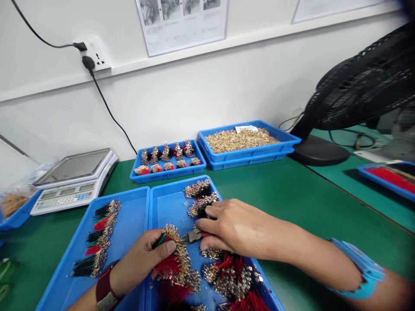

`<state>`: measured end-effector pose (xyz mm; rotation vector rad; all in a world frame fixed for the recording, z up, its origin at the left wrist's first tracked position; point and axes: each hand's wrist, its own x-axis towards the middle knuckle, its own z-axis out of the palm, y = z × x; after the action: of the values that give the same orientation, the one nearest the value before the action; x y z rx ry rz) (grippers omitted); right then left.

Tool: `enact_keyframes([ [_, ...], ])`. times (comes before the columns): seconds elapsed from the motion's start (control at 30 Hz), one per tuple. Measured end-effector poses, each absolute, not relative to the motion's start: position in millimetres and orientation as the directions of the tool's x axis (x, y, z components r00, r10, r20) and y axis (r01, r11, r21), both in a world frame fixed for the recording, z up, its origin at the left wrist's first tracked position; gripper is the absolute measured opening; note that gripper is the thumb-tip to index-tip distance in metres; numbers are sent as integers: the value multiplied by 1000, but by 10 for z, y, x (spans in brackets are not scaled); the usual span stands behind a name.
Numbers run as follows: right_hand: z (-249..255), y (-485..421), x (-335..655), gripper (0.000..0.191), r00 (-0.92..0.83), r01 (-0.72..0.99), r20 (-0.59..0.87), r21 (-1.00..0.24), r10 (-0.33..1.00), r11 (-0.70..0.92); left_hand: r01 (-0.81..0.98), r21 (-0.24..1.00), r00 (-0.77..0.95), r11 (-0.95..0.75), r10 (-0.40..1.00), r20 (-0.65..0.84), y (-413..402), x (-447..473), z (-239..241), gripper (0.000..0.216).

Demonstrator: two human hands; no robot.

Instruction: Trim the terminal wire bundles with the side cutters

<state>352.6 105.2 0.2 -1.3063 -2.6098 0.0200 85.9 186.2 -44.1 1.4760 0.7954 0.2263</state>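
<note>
My left hand point(142, 259) is closed around a bundle of thin red and green wires point(173, 255) with gold metal terminals on their ends. My right hand point(235, 224) grips a small pair of pliers point(193, 236); a bit of red handle shows below the fingers. The pliers' jaws point left and touch or nearly touch the terminals, and whether they pinch one is too small to tell. Both hands are over the right blue tray point(162, 205). More bundles of terminal-ended wires point(230, 278) lie in it around and below my hands.
At left, another blue tray point(131, 229) holds a row of wire bundles point(100, 237). Behind stand a smaller tray of bundles point(167, 172) and stacked trays point(249, 162) of loose gold terminals point(240, 140). A digital scale point(76, 181) and a black fan point(324, 149) flank them.
</note>
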Motion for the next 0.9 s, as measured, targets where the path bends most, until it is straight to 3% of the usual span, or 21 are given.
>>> enact_keyframes([
  [0.13,17,1039,3527,42,-590,783,207,-88,781,615,319,941,743,113,587,-322,1882,847,-487,54],
  [0.37,33,1037,3556,44,-575,773,232,-160,785,614,308,925,695,225,610,-380,1831,853,-309,59],
  [0.5,23,1035,3560,46,-573,783,252,-111,780,612,265,923,710,278,591,-382,1815,850,-286,58],
  [0.77,10,1051,3539,46,-599,768,248,-92,762,634,257,941,818,221,470,-333,1866,799,-392,48],
  [0.9,13,1057,3538,48,-620,747,223,-123,752,653,258,945,813,202,483,-326,1864,790,-384,49],
])
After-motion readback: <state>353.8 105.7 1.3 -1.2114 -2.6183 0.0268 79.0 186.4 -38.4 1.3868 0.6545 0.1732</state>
